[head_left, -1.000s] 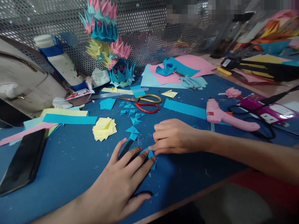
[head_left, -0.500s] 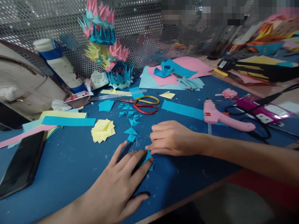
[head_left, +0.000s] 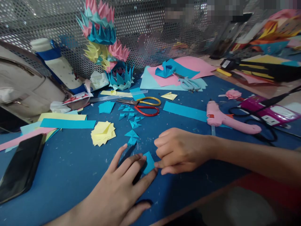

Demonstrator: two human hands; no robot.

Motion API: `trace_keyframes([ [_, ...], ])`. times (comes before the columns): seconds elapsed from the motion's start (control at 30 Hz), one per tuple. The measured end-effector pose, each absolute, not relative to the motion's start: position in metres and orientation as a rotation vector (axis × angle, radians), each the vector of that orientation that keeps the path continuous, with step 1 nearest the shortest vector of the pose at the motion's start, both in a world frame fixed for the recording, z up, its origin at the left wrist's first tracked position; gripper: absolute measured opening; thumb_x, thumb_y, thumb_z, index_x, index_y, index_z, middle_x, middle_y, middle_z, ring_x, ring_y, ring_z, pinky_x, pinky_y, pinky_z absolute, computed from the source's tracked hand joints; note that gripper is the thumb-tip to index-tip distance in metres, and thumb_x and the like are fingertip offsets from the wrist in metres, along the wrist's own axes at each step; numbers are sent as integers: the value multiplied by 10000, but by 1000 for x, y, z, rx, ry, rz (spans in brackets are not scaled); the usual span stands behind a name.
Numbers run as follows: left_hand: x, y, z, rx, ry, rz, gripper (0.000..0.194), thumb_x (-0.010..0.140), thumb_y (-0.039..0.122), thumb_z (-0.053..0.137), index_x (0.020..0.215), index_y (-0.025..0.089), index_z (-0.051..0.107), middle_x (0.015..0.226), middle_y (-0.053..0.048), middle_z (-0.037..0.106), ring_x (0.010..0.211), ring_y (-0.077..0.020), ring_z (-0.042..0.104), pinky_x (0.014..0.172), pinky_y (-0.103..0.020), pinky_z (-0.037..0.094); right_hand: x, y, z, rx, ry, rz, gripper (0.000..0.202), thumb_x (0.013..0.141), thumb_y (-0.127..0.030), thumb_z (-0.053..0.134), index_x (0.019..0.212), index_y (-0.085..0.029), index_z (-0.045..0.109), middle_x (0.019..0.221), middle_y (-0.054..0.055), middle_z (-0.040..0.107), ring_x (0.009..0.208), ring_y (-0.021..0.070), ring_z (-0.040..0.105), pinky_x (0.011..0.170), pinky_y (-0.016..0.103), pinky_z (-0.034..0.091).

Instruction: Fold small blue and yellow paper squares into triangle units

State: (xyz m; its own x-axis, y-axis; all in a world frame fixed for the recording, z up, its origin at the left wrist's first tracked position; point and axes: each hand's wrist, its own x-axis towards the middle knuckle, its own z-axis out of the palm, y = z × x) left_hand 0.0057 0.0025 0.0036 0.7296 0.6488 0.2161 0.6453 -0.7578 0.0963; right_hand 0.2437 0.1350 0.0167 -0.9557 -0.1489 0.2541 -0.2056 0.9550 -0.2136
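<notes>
A small blue paper piece lies on the blue table between my two hands. My left hand is spread, palm down, with fingertips resting on the left and lower edges of the paper. My right hand has its fingers curled, and one fingertip touches the paper's right corner. Just above, small folded blue triangles run in a loose column. Left of them sits a stack of yellow paper squares, with blue squares behind it.
Scissors with red and yellow handles lie beyond my hands. A pink glue gun and its cable are at the right, a phone at the left. A paper-spike model stands at the back.
My right hand has moved slightly down, its fingertip now at the paper's right corner. My left fingers have shifted, and more of the blue paper shows between the hands.
</notes>
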Motion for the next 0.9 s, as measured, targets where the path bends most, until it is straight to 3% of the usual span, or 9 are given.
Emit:
trace_keyframes([
  [0.1,10,6,2,2993,1089,485,382,1039,446,454,1239,169,626,1151,-84,681,1175,-242,597,1252,-493,47,242,134,17,254,-2866,366,364,1042,-350,465,790,-197,677,688,4,596,693,159,457,623,339,280],
  [0.23,22,9,-1,3093,1128,698,170,1003,210,528,1061,144,674,1016,-82,730,1000,-215,684,1224,-499,254,239,133,11,180,-2750,507,440,1061,-363,400,759,-184,664,664,11,597,673,153,458,625,315,310],
  [0.33,26,10,0,3172,1087,753,222,988,95,470,1026,101,689,971,-101,749,953,-215,713,1190,-476,351,238,134,8,96,-2646,638,388,1057,-335,422,839,-168,696,715,27,643,692,141,495,665,284,359],
  [0.5,15,16,5,3033,934,831,235,1014,91,433,1019,121,666,1033,-83,746,1032,-192,702,1200,-496,341,241,138,9,-118,-2460,700,301,1029,-242,484,882,-149,730,742,45,672,718,128,536,708,258,410],
  [0.57,7,22,9,2861,850,747,270,1021,86,388,1062,137,650,1138,-98,695,1143,-180,650,1205,-469,334,242,140,9,-169,-2434,699,306,1022,-247,497,856,-146,733,730,45,667,714,128,537,699,253,418],
  [0.67,-3,31,16,2580,880,644,287,973,49,430,974,193,677,1238,-97,561,1282,-208,519,1108,-399,441,241,140,8,-165,-2453,711,297,1015,-257,514,841,-147,728,738,46,670,727,130,550,703,255,421],
  [0.9,-4,41,24,2433,1013,540,295,967,68,465,789,197,662,1115,-68,522,1104,-200,524,937,-327,481,236,129,10,-140,-2524,800,188,971,-340,609,950,-162,667,853,39,650,808,132,560,748,249,425],
])
